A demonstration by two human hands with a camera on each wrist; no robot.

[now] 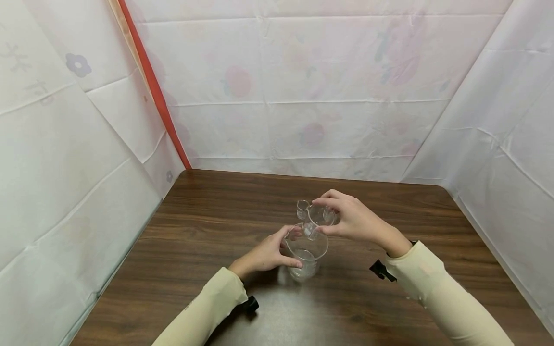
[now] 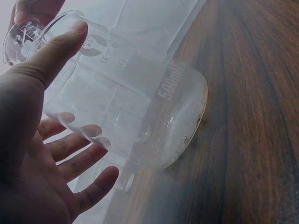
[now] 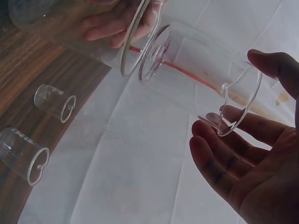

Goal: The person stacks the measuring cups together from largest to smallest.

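A large clear glass beaker [image 1: 304, 269], marked 500ml in the left wrist view, stands upright on the wooden table. My left hand [image 1: 268, 251] holds it near the top, thumb on one side and fingertips on the other. Over its mouth hangs a smaller glass beaker [image 3: 201, 70], tilted, its base right at the large beaker's rim. By its rim my right hand [image 1: 352, 218] pinches this smaller beaker between thumb and fingers.
Two little glass beakers, one nearer [image 3: 21, 154] and one farther [image 3: 52, 100] in the right wrist view, stand on the table [image 1: 207, 206] behind the large one. White sheets [image 1: 337, 72] enclose the table's back and sides.
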